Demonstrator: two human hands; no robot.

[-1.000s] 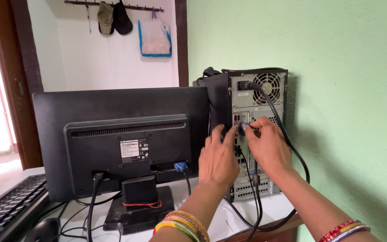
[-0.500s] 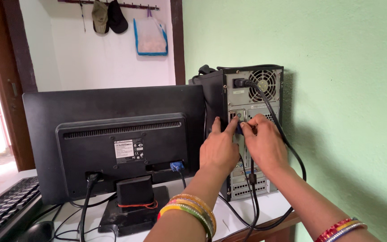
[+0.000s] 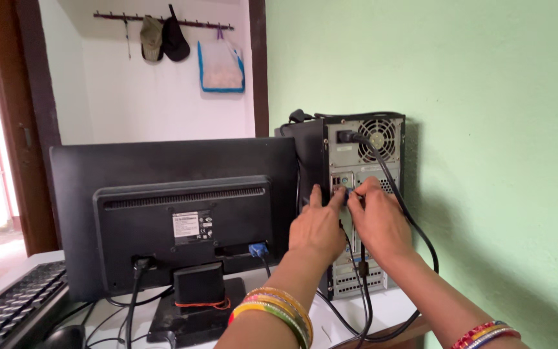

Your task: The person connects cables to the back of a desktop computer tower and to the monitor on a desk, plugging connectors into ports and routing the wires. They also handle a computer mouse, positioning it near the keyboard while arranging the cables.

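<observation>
Under my left hand (image 3: 318,226) and my right hand (image 3: 377,223), the grey computer tower's rear panel (image 3: 363,161) looks like dull bare metal; left of them, the black monitor's back (image 3: 175,213) is matt plastic.

Head camera faces forward, close behind the computer tower (image 3: 363,200) and monitor (image 3: 175,213).

Both forearms reach forward and upward from the bottom edge, backs of the hands toward the camera. The left hand (image 3: 318,227) has its fingers stretched up and slightly spread. The right hand (image 3: 378,220) sits just beside it, fingers curled inward, fingertips pinched together near the left's.
</observation>
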